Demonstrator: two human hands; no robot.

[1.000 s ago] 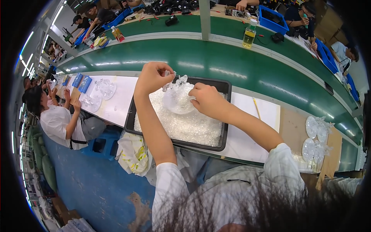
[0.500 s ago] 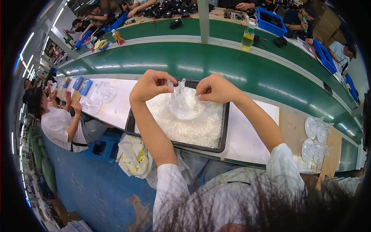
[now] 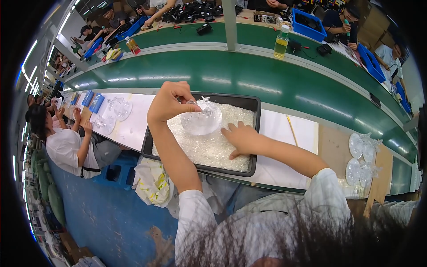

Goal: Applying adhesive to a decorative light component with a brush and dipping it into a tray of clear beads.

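A clear, round-based plastic piece [image 3: 202, 123] with small upright parts on top hangs tilted over the black tray [image 3: 257, 116]. My left hand [image 3: 171, 103] pinches it by its upper part between thumb and fingers. White, glittering translucent granules [image 3: 195, 150] fill the tray. My right hand [image 3: 244, 139] is spread, palm down, over the granules at the tray's right side, its fingertips at their surface and just right of the clear piece. Nothing shows in its fingers.
More clear pieces [image 3: 364, 153] stand on cardboard at the right, and others [image 3: 120, 109] lie at the left near blue boxes [image 3: 96, 102]. A thin yellow stick [image 3: 292, 129] rests right of the tray. Beyond is a green conveyor belt [image 3: 187, 73]. A co-worker [image 3: 66, 142] sits at the left.
My right hand has let go of the piece's right side, dropped to the granules and opened. The piece has shifted slightly left and tilted in my left hand. The yellow stick has come into sight.
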